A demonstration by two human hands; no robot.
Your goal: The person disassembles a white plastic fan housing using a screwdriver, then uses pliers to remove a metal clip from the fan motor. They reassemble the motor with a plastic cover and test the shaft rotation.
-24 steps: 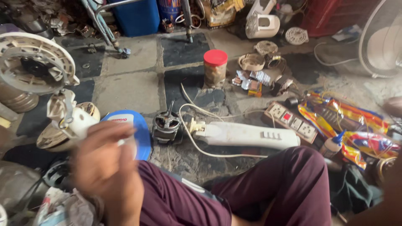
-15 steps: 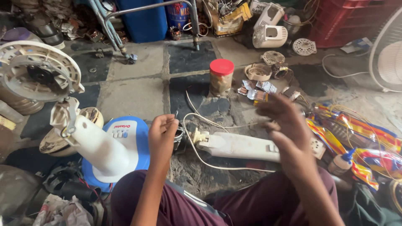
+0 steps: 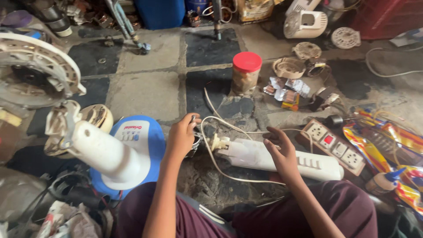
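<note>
**Hands settling on motor and fan column**

Compared with half a second ago, both hands are now lying lower and steadier: the right hand [image 3: 282, 152], then raised in mid-air, is now resting on the white column [image 3: 282, 158] lying on the floor, fingers loosely spread, gripping nothing. The left hand [image 3: 181, 137] is curling around the small motor [image 3: 194, 143] just beside the blue-and-white fan base [image 3: 132, 145], pinching something small at its fingertips. So the work is moving from reaching to handling. Both forearms are extending forward over the knees. A red-lidded jar [image 3: 246, 72] is standing beyond, and a power strip [image 3: 335, 145] is lying to the right.
</note>
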